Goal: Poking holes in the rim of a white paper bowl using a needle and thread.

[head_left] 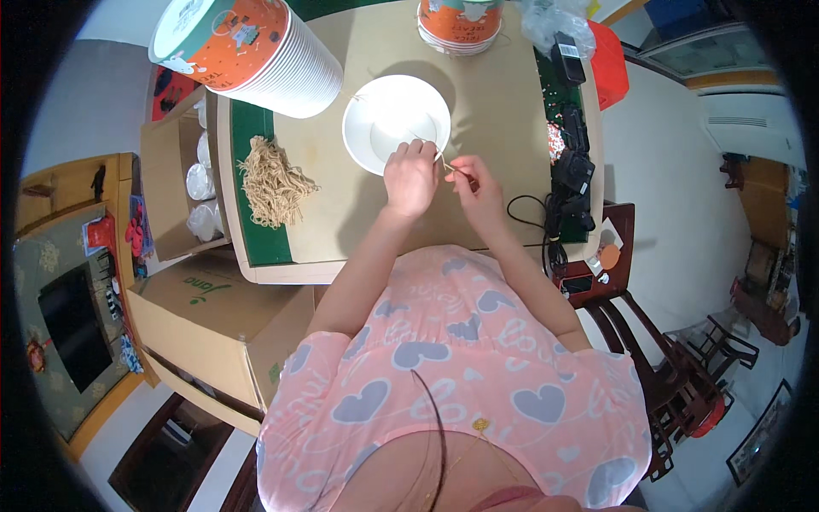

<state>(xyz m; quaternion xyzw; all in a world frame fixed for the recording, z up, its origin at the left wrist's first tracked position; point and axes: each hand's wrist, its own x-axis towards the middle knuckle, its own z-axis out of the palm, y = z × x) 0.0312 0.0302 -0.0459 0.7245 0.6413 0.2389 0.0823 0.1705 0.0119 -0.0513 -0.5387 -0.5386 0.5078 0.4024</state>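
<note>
A white paper bucket stands on the table in front of me, its open mouth facing up. My left hand is curled over its near right rim, the fingertips partly hidden. Beside it my right hand pinches a thin piece of twine, which runs at the rim between the two hands. Whether the twine passes through the bucket's wall, I cannot tell. A heap of cut tan twine lies on the table's left side.
A tall stack of orange and green paper buckets leans at the back left, with a shorter stack at the back. Black adapters and cables line the right edge. Cardboard boxes stand left of the table.
</note>
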